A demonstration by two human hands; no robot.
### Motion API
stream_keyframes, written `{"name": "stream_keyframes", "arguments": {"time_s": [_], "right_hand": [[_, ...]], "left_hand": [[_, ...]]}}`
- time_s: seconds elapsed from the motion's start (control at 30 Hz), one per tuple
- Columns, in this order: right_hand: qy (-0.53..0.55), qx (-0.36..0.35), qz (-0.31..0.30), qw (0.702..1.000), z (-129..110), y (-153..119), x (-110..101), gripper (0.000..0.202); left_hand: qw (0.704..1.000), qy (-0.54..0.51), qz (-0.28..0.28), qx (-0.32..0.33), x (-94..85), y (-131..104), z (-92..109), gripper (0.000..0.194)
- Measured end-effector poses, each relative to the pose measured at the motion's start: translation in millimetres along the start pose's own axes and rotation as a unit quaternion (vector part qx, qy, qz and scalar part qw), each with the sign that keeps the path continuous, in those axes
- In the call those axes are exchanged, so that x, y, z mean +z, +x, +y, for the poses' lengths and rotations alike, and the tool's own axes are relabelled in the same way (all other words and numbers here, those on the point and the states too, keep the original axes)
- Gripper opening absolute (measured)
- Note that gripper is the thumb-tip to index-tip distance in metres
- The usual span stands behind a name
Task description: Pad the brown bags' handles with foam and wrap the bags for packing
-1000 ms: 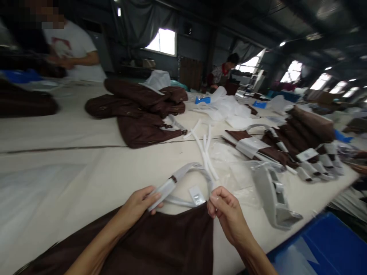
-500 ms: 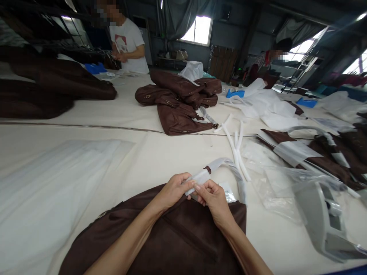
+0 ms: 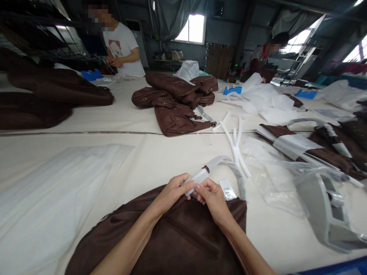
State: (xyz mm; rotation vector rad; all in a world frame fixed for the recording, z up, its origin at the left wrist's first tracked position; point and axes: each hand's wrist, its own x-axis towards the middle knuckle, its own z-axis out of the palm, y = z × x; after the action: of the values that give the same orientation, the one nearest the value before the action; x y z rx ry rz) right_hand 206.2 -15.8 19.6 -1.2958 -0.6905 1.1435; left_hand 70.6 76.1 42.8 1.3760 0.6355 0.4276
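A dark brown bag [image 3: 183, 236] lies in front of me, its handle [image 3: 226, 162] arching up, wrapped in white material. My left hand [image 3: 176, 191] is closed round the white wrap [image 3: 197, 178] near the handle's left end, thumb on top. Close against it, my right hand [image 3: 210, 194] pinches the lower edge of the same wrap. A short brown piece of the handle shows just above the wrap. Beside the handle's right side lies a small clear packet [image 3: 228, 190].
Brown bags [image 3: 177, 95] are piled across the table [image 3: 137, 152], with more at left and right. White strips [image 3: 235, 145], a grey tape dispenser [image 3: 323, 210] and plastic sheets [image 3: 51, 191] lie around. Two people stand beyond.
The view has shifted slightly, and more of the small clear packet shows. Both hands keep their hold on the white wrap with hardly any movement.
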Motion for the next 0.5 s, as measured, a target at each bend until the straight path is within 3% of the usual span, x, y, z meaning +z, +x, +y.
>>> {"name": "stream_keyframes", "arguments": {"time_s": [0.17, 0.5], "right_hand": [[0.026, -0.007, -0.086, 0.996, -2, -5, -13, 0.028], [0.050, -0.035, -0.061, 0.996, -1, 10, 8, 0.026]], "left_hand": [[1.000, -0.016, 0.004, -0.016, 1.7, 0, 2, 0.039], [0.997, -0.073, 0.009, -0.031, -4.9, -2, 1, 0.038]]}}
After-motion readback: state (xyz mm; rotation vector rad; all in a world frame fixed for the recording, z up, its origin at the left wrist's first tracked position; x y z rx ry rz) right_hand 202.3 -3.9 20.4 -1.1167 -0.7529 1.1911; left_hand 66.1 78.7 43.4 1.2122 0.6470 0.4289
